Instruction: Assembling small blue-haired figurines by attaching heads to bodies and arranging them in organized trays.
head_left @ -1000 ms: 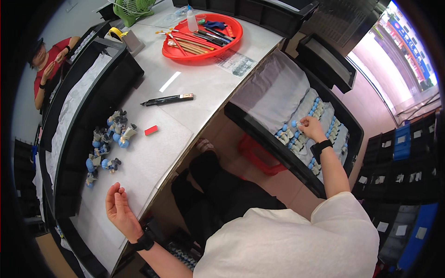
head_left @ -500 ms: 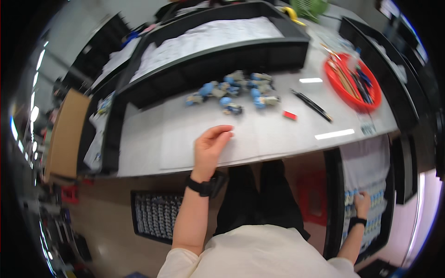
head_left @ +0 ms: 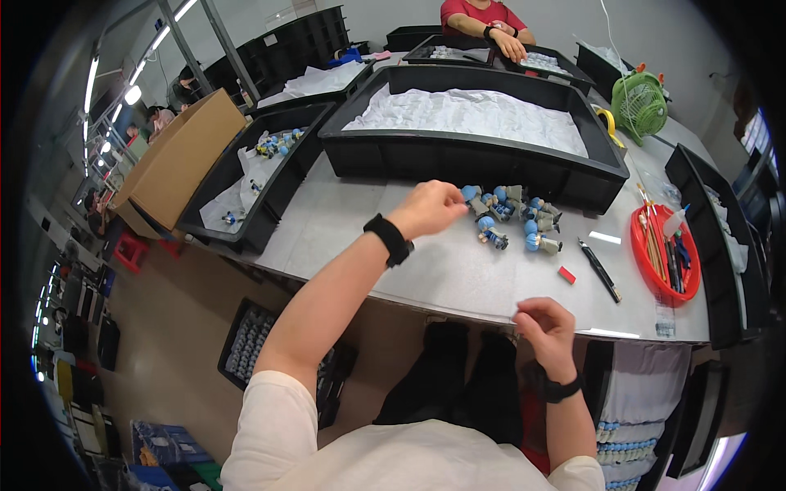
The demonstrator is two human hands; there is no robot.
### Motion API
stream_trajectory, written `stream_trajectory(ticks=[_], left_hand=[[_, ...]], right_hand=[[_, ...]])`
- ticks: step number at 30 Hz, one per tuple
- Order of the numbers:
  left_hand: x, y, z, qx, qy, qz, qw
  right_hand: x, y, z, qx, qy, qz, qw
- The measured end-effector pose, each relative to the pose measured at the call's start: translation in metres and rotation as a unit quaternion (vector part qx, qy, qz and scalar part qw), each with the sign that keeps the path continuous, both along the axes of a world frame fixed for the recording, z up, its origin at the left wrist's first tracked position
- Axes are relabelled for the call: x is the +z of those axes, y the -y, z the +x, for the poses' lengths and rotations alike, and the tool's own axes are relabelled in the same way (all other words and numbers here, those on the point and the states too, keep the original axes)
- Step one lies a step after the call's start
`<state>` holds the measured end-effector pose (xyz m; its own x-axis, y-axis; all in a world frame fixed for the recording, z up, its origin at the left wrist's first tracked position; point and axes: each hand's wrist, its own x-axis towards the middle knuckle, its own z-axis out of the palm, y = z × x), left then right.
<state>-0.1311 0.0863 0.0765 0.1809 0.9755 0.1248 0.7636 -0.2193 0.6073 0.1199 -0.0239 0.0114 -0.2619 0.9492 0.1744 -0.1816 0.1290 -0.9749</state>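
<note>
A cluster of small figurines (head_left: 509, 204) with blue heads and grey and blue bodies lies on the white tabletop, in front of a large black tray. My left hand (head_left: 430, 209) reaches across to the cluster's left side. Its bent fingertips close at the blue head of the leftmost figurine (head_left: 471, 193), which they partly cover. Above the table's front edge is my right hand (head_left: 547, 334), its fingers loosely bent, thumb and index slightly apart, with nothing visible between them.
A paper-lined black tray (head_left: 475, 153) stands behind the figurines. Right of them lie a red block (head_left: 566, 275), a black pen (head_left: 600, 270) and a red basket (head_left: 694, 288) of brushes. Below right is a bin of figurine rows (head_left: 630, 450). A co-worker (head_left: 483, 16) sits opposite.
My right hand has risen from the bin at lower right to the table edge. My left hand has reached forward to the figurines. The view has shifted, showing more of the room.
</note>
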Motion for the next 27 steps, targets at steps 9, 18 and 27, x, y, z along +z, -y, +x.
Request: stream_trajectory(ticks=[9,18,27], left_hand=[[-0.050,-0.049,-0.038,0.131,-0.042,-0.076,0.988],[-0.024,0.031,-0.004,-0.029,0.399,-0.123,0.908],[-0.059,0.083,0.043,-0.010,0.573,-0.128,0.810]], right_hand=[[-0.022,-0.035,-0.041,0.051,0.011,0.023,0.998],[-0.012,-0.043,-0.038,0.049,-0.018,-0.009,0.999],[-0.018,-0.033,-0.037,0.068,-0.035,-0.042,0.996]])
